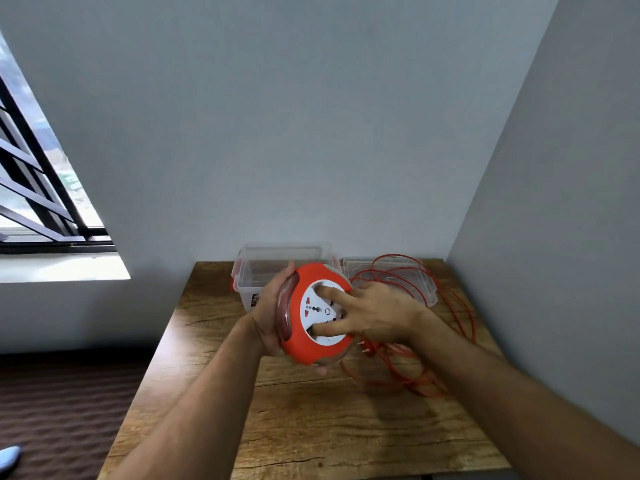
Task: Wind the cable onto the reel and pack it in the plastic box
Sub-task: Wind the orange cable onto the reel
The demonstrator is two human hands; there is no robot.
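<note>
The round orange plastic cable reel with a white socket face is held up above the wooden worktop. The left hand has its grip clasped around the reel's rim; the right hand presses spread fingers onto the white face. The loose orange cable lies coiled to the right, partly over a clear plastic lid. The clear plastic box stands open just behind the reel.
</note>
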